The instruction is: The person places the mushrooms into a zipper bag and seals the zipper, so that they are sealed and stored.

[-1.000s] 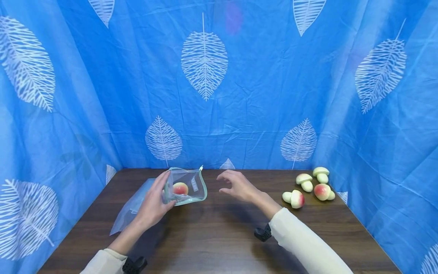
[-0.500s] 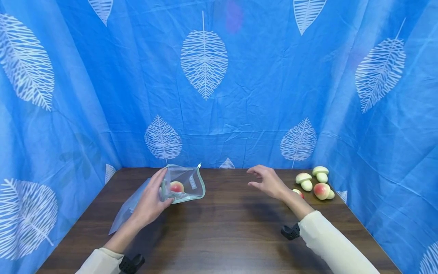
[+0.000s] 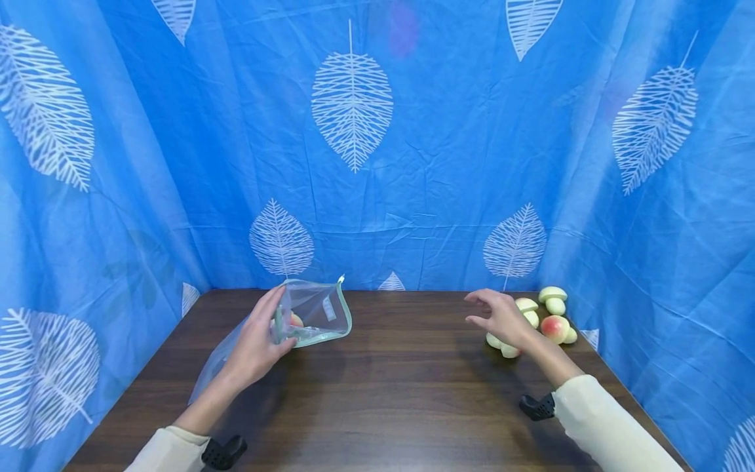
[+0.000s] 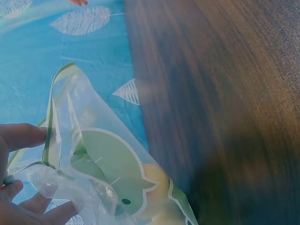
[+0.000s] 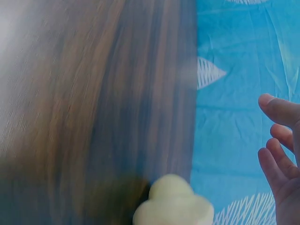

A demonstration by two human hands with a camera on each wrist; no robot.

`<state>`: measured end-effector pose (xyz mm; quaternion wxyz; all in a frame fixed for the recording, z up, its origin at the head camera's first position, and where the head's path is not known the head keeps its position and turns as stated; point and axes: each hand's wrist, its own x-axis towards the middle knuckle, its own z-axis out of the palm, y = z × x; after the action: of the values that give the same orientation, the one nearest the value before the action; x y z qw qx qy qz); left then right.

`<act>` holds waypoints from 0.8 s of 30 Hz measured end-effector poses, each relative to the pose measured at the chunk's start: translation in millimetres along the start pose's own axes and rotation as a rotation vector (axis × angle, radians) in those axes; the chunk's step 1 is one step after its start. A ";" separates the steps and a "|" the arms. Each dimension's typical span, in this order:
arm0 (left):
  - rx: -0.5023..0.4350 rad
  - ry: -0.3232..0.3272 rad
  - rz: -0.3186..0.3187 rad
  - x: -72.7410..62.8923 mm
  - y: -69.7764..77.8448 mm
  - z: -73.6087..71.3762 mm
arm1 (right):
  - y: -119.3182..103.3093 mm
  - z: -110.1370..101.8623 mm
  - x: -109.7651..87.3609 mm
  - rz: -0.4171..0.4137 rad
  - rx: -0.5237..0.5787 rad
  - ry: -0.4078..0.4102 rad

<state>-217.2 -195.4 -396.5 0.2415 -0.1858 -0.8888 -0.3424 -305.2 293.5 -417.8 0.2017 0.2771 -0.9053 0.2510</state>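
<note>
In the head view my left hand [image 3: 257, 344] holds a clear zip bag [image 3: 324, 308] at its mouth, thumb and fingers spread along the green-edged rim. The bag's mouth gapes toward the right, and a red-and-cream toy mushroom [image 3: 296, 320] shows inside, partly hidden. A printed green bird [image 4: 115, 164] covers the bag's side in the left wrist view. My right hand [image 3: 501, 319] hovers with loosely bent fingers and holds nothing. It overlaps the nearest toy mushroom [image 3: 508, 351] and a second toy mushroom [image 3: 532, 318]. One pale mushroom [image 5: 173, 206] appears below it in the right wrist view.
Two more toy mushrooms lie at the table's right: a cream mushroom [image 3: 553, 297] at the back and a red-capped mushroom [image 3: 554, 329] before it. A blue leaf-print curtain [image 3: 377, 164] encloses the dark wooden table [image 3: 377, 406] at the back and sides.
My right hand has moved right, from beside the bag to over the mushrooms. My left hand and the bag have shifted slightly left, and less of the mushroom inside shows.
</note>
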 end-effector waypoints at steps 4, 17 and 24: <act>0.005 -0.006 -0.007 0.3 0.2 -2.5 | 11.8 -7.7 -7.9 0.024 -0.018 -0.001; 0.017 -0.018 -0.004 -1.7 -1.8 -3.8 | 32.9 -29.4 -37.5 0.143 -0.003 -0.005; 0.023 -0.017 0.001 -1.4 -2.6 -3.5 | 48.0 -30.8 -52.8 0.147 0.041 0.016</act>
<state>-216.2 -199.9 -396.3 0.2362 -0.1864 -0.8946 -0.3305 -286.8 366.6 -436.5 0.1843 0.2119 -0.9162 0.2859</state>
